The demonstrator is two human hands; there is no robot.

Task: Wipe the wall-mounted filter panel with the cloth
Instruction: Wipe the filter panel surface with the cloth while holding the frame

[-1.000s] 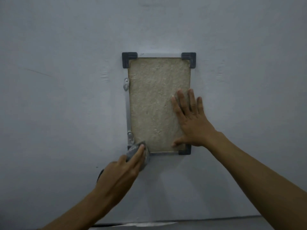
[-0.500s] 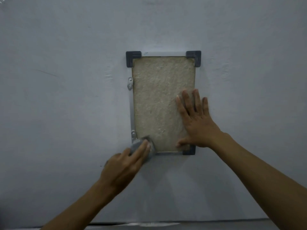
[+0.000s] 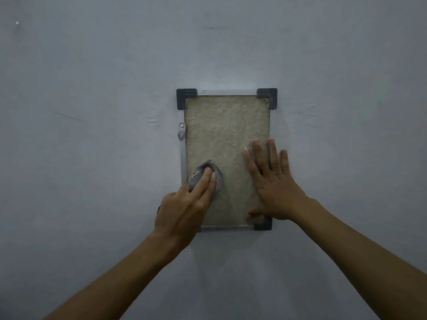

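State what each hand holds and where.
Left hand presses the grey cloth against the filter panel, fingers on the cloth's middle. Right hand holds nothing, lying flat on the panel.

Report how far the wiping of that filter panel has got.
Done: nothing on the filter panel visibly looks cleaner, so progress cannot be judged from its surface. In hand: the left hand presses the grey cloth onto the panel's lower left, while the right hand lies flat on its right edge. Left: the upper half and the area under the right hand.
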